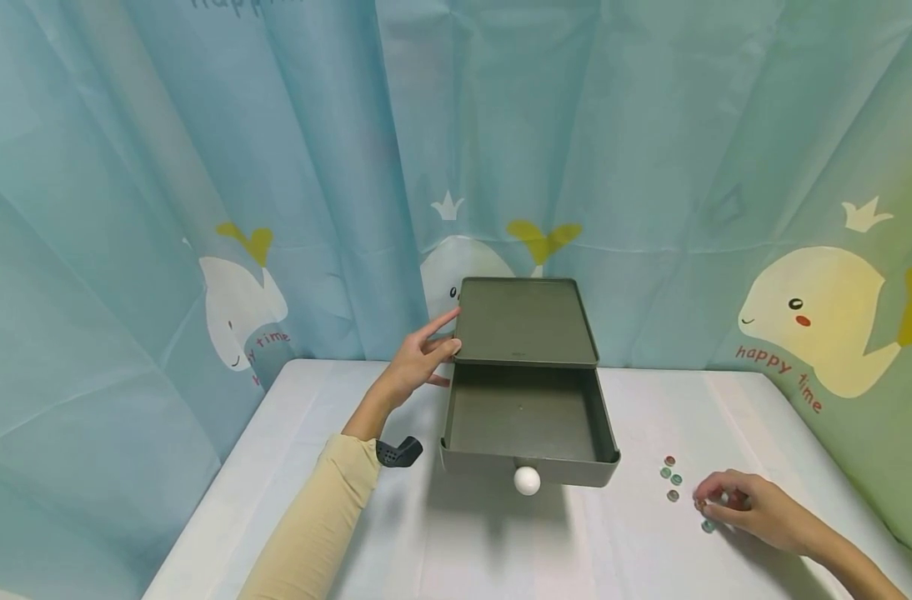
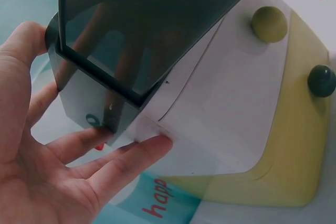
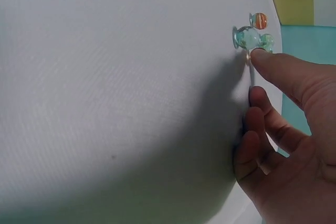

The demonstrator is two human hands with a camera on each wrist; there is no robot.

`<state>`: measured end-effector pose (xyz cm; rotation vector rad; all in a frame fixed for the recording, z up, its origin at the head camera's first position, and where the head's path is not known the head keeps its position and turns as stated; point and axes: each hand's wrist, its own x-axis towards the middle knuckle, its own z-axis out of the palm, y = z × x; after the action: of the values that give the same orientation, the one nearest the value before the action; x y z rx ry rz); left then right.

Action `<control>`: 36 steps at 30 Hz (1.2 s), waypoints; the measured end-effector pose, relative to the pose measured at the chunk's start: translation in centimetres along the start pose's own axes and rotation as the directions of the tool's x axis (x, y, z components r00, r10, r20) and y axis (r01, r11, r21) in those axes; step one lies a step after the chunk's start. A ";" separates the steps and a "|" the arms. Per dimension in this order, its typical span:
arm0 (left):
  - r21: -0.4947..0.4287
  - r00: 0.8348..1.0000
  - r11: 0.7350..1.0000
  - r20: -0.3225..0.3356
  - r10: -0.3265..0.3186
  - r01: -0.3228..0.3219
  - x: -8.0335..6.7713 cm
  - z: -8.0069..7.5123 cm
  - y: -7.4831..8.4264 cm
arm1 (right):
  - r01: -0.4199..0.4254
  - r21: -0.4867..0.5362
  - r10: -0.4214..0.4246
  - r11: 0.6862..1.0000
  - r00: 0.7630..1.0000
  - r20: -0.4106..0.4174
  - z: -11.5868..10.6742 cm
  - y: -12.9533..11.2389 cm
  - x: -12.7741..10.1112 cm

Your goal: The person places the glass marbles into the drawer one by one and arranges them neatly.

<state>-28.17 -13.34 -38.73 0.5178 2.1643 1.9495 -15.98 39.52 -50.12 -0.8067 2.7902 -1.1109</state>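
Tabletop marbles [image 1: 673,479] touch right hand [image 1: 756,508].

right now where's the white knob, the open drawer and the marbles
white knob [image 1: 527,481], head view, middle of the ball
open drawer [image 1: 527,412], head view, bare floor inside
marbles [image 1: 675,479], head view, one of the loose marbles beside the right hand [image 1: 752,508]
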 end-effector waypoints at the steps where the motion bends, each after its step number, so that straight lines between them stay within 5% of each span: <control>1: 0.000 1.000 1.000 -0.001 -0.002 0.002 0.0 0.0 0.0 | -0.007 0.000 0.007 1.000 1.000 0.004 0.0 -0.1 0.0; 7: 0.000 1.000 1.000 0.000 -0.004 0.004 0.1 0.1 0.0 | -0.025 0.012 0.024 1.000 0.999 0.041 -0.2 -0.4 0.2; 14: 0.004 1.000 1.000 0.004 0.000 0.000 0.1 0.0 -0.2 | 0.055 0.020 -0.056 0.998 0.998 0.015 -0.7 -0.8 0.6; 28: 0.000 1.000 1.000 -0.004 -0.007 0.007 0.0 0.0 -0.1 | 0.090 -0.041 -0.094 0.995 0.989 -0.113 -3.1 -2.5 1.7; 36: -0.007 1.000 1.000 0.001 -0.005 0.005 0.1 0.0 -0.1 | 0.029 -0.066 -0.042 0.997 0.976 -0.213 -5.0 -4.6 2.5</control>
<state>-28.23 -13.31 -38.86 0.5118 2.1552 1.9538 -17.12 38.69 -43.07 -0.7889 3.0124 -1.1883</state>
